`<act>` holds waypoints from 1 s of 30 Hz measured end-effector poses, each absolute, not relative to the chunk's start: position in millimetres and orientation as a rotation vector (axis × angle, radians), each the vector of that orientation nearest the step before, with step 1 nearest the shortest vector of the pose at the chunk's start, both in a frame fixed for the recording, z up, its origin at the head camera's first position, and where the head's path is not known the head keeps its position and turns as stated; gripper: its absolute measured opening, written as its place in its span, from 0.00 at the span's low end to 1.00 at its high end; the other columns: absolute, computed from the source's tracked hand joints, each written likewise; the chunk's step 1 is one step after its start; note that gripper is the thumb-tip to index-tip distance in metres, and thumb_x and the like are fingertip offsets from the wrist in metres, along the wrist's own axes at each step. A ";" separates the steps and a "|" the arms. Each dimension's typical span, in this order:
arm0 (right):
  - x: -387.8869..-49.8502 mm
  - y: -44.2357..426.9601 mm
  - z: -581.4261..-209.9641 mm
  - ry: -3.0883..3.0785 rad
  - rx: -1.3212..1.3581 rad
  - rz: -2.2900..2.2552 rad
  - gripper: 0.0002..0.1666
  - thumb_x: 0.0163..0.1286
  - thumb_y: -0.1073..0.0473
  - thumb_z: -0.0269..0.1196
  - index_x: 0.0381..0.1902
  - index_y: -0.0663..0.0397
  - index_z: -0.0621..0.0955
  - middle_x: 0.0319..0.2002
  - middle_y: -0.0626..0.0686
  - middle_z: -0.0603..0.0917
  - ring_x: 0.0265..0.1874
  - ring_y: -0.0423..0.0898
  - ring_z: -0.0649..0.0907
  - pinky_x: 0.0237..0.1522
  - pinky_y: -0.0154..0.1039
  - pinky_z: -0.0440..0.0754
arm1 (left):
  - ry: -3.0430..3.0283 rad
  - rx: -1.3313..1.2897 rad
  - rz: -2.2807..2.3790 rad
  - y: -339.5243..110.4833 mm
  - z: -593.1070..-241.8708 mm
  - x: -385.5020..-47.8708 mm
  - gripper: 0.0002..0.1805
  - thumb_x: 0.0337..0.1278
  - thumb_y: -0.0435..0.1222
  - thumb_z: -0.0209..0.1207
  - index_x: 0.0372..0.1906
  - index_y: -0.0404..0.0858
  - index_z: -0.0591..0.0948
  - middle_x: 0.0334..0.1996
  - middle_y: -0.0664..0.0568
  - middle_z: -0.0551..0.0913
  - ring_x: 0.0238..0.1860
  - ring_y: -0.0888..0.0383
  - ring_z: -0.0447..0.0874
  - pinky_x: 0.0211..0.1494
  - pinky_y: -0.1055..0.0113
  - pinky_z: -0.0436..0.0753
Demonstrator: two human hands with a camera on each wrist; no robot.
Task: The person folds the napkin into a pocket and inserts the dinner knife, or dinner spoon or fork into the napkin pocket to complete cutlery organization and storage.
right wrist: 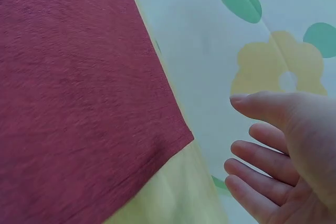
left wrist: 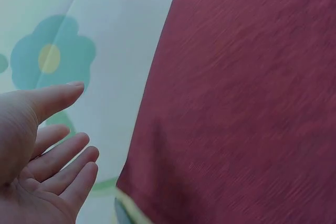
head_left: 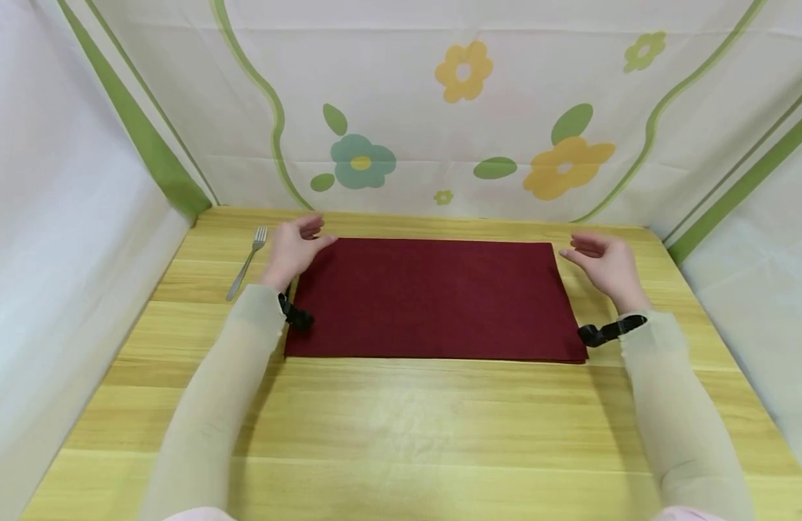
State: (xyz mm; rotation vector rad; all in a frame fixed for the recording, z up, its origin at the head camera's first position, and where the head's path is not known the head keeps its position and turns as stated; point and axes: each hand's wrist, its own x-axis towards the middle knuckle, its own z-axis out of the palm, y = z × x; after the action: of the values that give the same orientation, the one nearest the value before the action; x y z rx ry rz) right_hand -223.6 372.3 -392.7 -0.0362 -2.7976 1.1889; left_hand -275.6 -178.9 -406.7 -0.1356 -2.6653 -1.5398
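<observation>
A dark red folded cloth [head_left: 433,300] lies flat on the wooden table, its long sides running left to right. Over its far left corner hovers my left hand [head_left: 295,250], thumb apart from loosely bent fingers, holding nothing. My right hand [head_left: 605,268] is just off the far right corner in a similar pose, also without anything in it. In the left wrist view, the left hand [left wrist: 47,161] shows beside the cloth [left wrist: 236,93] edge. From the right wrist, the right hand [right wrist: 294,156] appears apart from the cloth corner [right wrist: 157,140].
A metal fork [head_left: 247,264] lies on the table [head_left: 401,434] left of the cloth, near my left forearm. White curtains with printed flowers [head_left: 466,70] hang behind the table and at both sides. A black strap with a small camera [head_left: 605,333] circles each wrist.
</observation>
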 end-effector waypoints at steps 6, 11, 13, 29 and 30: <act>-207.4 374.9 -399.9 -2.815 -0.040 1.196 0.37 0.70 0.45 0.69 0.68 0.64 0.76 0.60 0.66 0.81 0.51 0.44 0.83 0.40 0.20 0.76 | -2.729 -0.232 -1.533 -155.1 -412.6 -266.4 0.32 0.65 0.42 0.69 0.71 0.38 0.75 0.65 0.42 0.78 0.64 0.46 0.77 0.64 0.54 0.76; -192.6 376.7 -406.4 -2.815 -0.064 1.197 0.36 0.70 0.45 0.69 0.66 0.64 0.78 0.58 0.65 0.82 0.52 0.47 0.83 0.40 0.21 0.76 | -2.740 -0.342 -1.539 -133.5 -420.5 -254.3 0.32 0.64 0.44 0.69 0.71 0.40 0.76 0.64 0.45 0.79 0.63 0.49 0.77 0.64 0.54 0.76; -186.8 377.3 -408.1 -2.813 -0.062 1.198 0.36 0.70 0.45 0.70 0.65 0.64 0.78 0.57 0.66 0.82 0.51 0.45 0.83 0.40 0.22 0.76 | -2.744 -0.394 -1.538 -124.6 -423.8 -248.5 0.32 0.63 0.44 0.70 0.70 0.40 0.76 0.64 0.46 0.79 0.63 0.49 0.78 0.64 0.54 0.76; -135.6 379.9 -411.9 -2.816 -0.073 1.258 0.36 0.68 0.47 0.72 0.63 0.68 0.79 0.54 0.66 0.84 0.39 0.21 0.80 0.39 0.20 0.77 | -2.723 -0.661 -1.645 -57.2 -428.9 -212.1 0.33 0.60 0.41 0.72 0.70 0.42 0.77 0.63 0.53 0.80 0.62 0.57 0.78 0.64 0.58 0.75; -131.6 379.8 -411.8 -2.821 -0.077 1.247 0.36 0.68 0.47 0.72 0.63 0.68 0.79 0.53 0.66 0.85 0.38 0.21 0.81 0.39 0.20 0.77 | -2.726 -0.678 -1.653 -52.5 -429.2 -210.5 0.33 0.60 0.41 0.72 0.70 0.42 0.77 0.63 0.54 0.80 0.61 0.57 0.78 0.64 0.59 0.75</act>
State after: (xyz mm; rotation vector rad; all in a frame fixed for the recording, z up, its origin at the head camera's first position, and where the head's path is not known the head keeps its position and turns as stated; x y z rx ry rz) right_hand -131.6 379.8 -411.8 -0.0766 -2.8208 1.2470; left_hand -210.5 -52.5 -429.2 -0.6779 -2.7256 -1.6527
